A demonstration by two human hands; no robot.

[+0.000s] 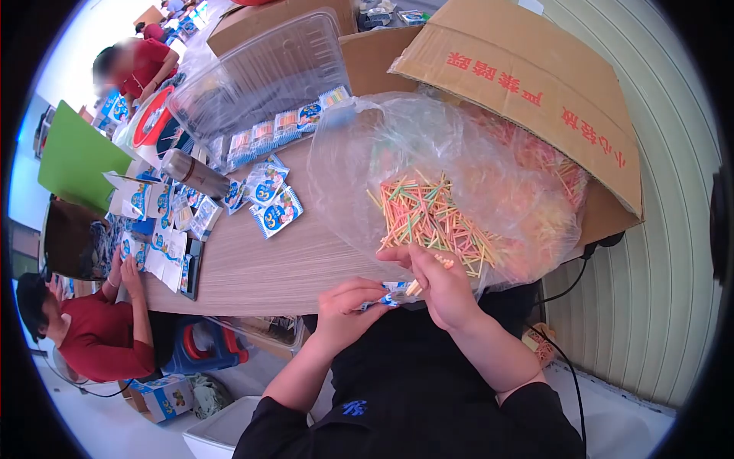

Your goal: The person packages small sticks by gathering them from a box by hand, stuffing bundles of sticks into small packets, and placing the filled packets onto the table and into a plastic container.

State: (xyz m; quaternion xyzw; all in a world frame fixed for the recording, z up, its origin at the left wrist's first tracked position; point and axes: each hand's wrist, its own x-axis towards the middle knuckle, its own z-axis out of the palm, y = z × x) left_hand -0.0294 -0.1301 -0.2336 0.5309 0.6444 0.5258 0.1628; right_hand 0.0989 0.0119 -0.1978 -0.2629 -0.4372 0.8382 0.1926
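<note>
Grip of the left hand (345, 310) pinching a small printed packet (392, 296) at the near edge of the desk (252, 268); right hand (443, 291) pinching pale sticks (414, 288) beside it, before the clear bag (336, 176). Light pressure and aligned stick ends would probably limit breakage

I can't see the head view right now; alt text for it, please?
The left hand holds a small packet while the right hand holds a few sticks close to it. On the table, more sticks lie in a clear bag by a cardboard box; more packets lie left, near a flask.
</note>
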